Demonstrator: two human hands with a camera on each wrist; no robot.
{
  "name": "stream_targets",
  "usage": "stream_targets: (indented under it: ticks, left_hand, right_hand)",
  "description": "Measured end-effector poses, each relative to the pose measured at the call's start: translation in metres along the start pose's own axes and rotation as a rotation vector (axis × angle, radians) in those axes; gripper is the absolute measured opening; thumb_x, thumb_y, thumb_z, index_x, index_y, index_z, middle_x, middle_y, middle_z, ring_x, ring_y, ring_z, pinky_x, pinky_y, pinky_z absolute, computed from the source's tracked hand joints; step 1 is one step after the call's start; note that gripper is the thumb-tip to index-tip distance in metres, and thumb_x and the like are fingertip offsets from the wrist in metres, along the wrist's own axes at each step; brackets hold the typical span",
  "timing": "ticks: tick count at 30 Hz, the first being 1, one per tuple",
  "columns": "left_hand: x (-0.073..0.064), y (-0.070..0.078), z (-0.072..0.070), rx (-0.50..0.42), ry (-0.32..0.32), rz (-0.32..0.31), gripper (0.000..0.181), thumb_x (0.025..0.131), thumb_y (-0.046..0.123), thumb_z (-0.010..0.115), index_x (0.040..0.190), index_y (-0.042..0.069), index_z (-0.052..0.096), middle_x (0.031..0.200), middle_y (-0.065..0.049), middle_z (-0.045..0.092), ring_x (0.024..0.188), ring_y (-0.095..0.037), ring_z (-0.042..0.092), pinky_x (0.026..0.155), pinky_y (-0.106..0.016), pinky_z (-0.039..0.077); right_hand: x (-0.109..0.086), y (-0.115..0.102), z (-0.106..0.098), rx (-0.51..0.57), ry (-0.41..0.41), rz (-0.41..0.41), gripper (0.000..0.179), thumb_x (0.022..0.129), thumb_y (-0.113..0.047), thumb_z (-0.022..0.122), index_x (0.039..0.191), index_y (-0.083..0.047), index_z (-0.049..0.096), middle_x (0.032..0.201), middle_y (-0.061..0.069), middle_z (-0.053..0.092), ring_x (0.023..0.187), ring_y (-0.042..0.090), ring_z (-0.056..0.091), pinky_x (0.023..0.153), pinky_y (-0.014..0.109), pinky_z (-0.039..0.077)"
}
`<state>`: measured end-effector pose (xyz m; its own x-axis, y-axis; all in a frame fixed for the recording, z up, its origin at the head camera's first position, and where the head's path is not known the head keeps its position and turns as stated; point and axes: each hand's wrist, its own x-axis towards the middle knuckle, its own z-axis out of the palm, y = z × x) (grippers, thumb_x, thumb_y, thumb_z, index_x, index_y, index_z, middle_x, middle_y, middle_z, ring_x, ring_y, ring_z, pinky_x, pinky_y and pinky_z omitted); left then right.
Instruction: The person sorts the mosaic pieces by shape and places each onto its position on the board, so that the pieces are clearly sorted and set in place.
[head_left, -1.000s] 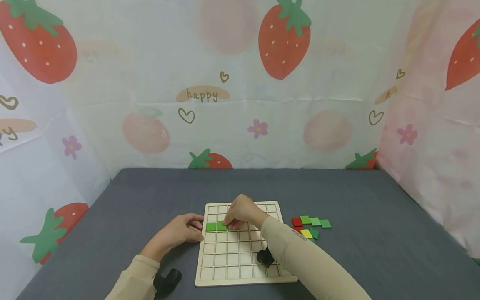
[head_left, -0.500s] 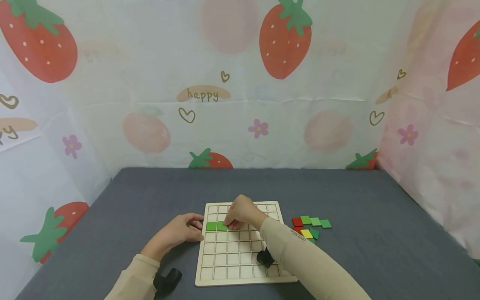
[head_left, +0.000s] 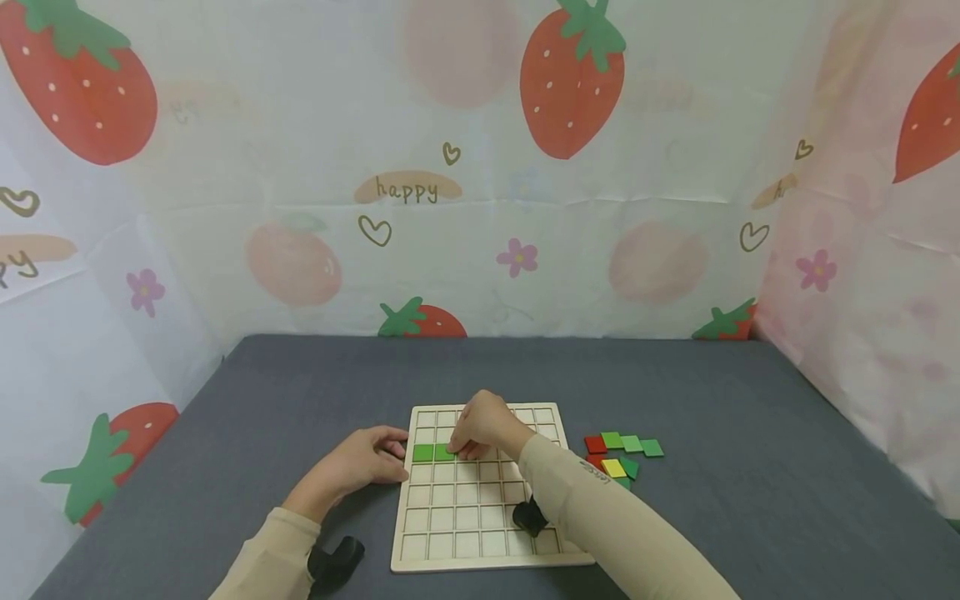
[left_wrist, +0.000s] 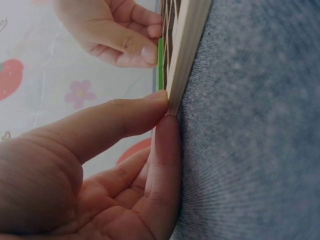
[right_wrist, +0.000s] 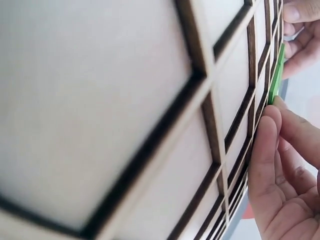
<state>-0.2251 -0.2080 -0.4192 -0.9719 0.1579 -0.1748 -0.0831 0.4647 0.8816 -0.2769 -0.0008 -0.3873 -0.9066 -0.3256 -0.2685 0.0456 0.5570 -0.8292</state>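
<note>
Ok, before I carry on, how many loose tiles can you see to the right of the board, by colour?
Red tiles: 2
Yellow tile: 1
Green tiles: 5
Total visible: 8; the right sleeve may hide more.

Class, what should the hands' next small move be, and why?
Probably press down the green tile that the right hand touches: in the wrist views it seems to sit proud of the board, whose edge the left hand grips.
</note>
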Motion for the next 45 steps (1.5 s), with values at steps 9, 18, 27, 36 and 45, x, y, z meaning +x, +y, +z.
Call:
stream_targets:
  ticks: [9, 18, 27, 36, 45]
  left_hand:
    - [-0.002, 0.002, -0.001, 0.000, -0.004, 0.002, 0.062, 0.079, -0.002, 0.076, 0.136, -0.008, 0.052, 0.101, -0.010, 0.058, 0.084, -0.016, 0.057, 0.072, -0.029, 0.050]
    - [-0.002, 0.003, -0.001, -0.004, -0.013, 0.000, 0.063, 0.080, -0.002, 0.076, 0.138, -0.008, 0.050, 0.102, -0.011, 0.057, 0.084, -0.016, 0.057, 0.073, -0.030, 0.049]
    - [-0.002, 0.002, 0.000, 0.003, -0.005, 0.006, 0.064, 0.079, -0.002, 0.076, 0.137, -0.009, 0.050, 0.101, -0.011, 0.057, 0.083, -0.014, 0.059, 0.073, -0.030, 0.049]
    - [-0.002, 0.002, 0.000, 0.012, 0.000, -0.013, 0.063, 0.080, -0.002, 0.076, 0.137, -0.007, 0.051, 0.102, -0.010, 0.057, 0.085, -0.015, 0.058, 0.073, -0.030, 0.049]
    - [-0.002, 0.005, -0.001, 0.020, -0.030, 0.008, 0.065, 0.081, -0.001, 0.075, 0.139, -0.009, 0.048, 0.103, -0.012, 0.056, 0.086, -0.017, 0.055, 0.073, -0.031, 0.049]
  right_hand:
    - [0.001, 0.003, -0.005, 0.045, -0.053, 0.006, 0.003, 0.079, 0.003, 0.078, 0.080, 0.004, 0.075, 0.072, 0.014, 0.074, 0.051, 0.011, 0.065, 0.060, 0.030, 0.059]
    - [-0.009, 0.010, -0.021, 0.069, -0.079, -0.047, 0.007, 0.082, -0.001, 0.077, 0.086, 0.004, 0.076, 0.081, 0.015, 0.076, 0.067, 0.020, 0.074, 0.068, 0.033, 0.060]
    - [-0.019, 0.021, -0.041, 0.113, -0.070, -0.046, 0.012, 0.082, -0.005, 0.079, 0.090, 0.003, 0.077, 0.086, 0.011, 0.076, 0.067, 0.015, 0.072, 0.071, 0.033, 0.060]
    - [-0.028, 0.035, -0.061, 0.124, -0.065, -0.030, 0.015, 0.083, -0.010, 0.079, 0.095, -0.001, 0.078, 0.089, 0.010, 0.077, 0.077, 0.019, 0.074, 0.076, 0.035, 0.060]
    - [-0.037, 0.044, -0.078, 0.122, -0.045, -0.018, 0.017, 0.084, -0.012, 0.078, 0.098, -0.002, 0.078, 0.093, 0.010, 0.077, 0.080, 0.020, 0.074, 0.079, 0.036, 0.060]
